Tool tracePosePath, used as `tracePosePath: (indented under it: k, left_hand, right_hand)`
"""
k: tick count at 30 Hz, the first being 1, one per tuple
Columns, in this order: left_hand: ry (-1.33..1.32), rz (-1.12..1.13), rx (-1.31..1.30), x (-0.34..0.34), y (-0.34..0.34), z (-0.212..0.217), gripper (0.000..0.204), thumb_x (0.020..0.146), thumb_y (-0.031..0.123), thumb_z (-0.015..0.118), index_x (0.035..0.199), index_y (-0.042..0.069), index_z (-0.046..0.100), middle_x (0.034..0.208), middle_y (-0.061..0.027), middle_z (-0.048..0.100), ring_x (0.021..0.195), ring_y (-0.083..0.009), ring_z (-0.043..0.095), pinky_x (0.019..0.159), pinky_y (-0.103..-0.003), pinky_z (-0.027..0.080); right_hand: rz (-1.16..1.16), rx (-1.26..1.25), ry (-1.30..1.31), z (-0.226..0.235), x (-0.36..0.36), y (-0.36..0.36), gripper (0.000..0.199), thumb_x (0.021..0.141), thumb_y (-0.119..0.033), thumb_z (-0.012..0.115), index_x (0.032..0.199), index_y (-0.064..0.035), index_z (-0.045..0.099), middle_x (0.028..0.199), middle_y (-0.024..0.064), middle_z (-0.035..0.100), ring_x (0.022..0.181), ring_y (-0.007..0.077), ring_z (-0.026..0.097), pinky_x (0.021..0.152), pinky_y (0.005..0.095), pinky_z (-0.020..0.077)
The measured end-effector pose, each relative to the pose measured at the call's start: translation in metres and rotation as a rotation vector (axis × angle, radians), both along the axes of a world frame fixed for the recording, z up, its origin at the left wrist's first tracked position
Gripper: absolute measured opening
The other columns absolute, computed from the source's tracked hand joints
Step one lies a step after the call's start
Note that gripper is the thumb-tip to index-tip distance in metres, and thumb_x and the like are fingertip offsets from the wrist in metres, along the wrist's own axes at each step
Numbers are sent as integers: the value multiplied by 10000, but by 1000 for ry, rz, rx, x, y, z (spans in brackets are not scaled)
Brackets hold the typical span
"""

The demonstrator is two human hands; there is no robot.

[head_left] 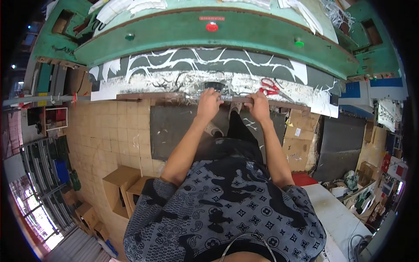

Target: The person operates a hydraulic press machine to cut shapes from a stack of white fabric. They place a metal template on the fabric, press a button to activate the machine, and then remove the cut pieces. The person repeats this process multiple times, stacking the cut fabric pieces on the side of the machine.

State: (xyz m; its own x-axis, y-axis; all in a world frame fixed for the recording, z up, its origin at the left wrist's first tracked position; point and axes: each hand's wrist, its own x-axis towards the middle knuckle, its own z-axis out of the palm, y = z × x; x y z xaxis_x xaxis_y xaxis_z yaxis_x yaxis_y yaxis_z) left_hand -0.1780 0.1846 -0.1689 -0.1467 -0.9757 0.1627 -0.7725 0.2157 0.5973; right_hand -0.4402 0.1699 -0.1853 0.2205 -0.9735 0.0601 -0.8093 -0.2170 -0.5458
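Metal, dull and narrow, the small tool sits at the middle of the frame on the front edge of the work board, held between the two hands. What kind of tool it is cannot be told; most of it is hidden by fingers. The left hand is curled over the board's edge with its fingers closed on the tool's left end. The right hand is likewise closed over the edge, gripping the right end. Both forearms rise from the lower centre of the frame, over a patterned grey and black shirt.

Just to the upper right of the right hand lie red-handled scissors on the white, scuffed board, among white offcut strips spread on dark sheet. Above arches the green machine head, with a red button at its centre and a green button toward the right. Below the board, right of centre, stands a cardboard box; more cartons sit at lower left on the tiled floor.
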Motion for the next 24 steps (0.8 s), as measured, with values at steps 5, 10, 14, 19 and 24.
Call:
tracePosePath:
  k: [5,10,14,19,24]
  left_hand:
    - [-27,-3,67,2,-5,-2,324,821,191,823,1101,35,773,1037,-140,637,1071,-350,594,951,-470,462]
    - [-17,-91,72,8,-12,5,278,841,207,824,1046,24,782,962,-166,646,1007,-385,613,888,-483,489]
    - [73,-78,439,17,-70,43,239,870,238,805,1015,47,796,1027,-183,690,1058,-388,641,876,-461,521]
    - [7,59,-97,9,-171,45,713,926,396,748,1476,-3,532,1569,-216,500,1441,-446,453,1175,-554,340]
    - [-173,-118,31,11,-182,-8,910,945,582,655,1566,-36,409,1683,-222,333,1559,-434,287,1272,-593,178]
  right_hand:
    - [38,-48,4,2,-2,-6,363,749,-162,884,1070,-47,758,1002,165,643,1027,383,608,889,497,494]
    - [54,22,-42,17,-6,-9,345,717,-153,900,1010,-28,769,975,166,682,995,386,641,880,479,519]
    - [215,272,65,45,-19,-51,374,779,-318,894,1003,-36,793,931,180,764,926,371,731,845,437,573]
    - [-134,-29,-205,73,31,-190,524,798,-223,876,1256,-43,697,1005,162,723,980,350,695,874,447,548]
    - [107,-101,37,40,56,-272,752,723,-96,887,1398,-41,559,1362,161,584,1209,368,553,1017,482,460]
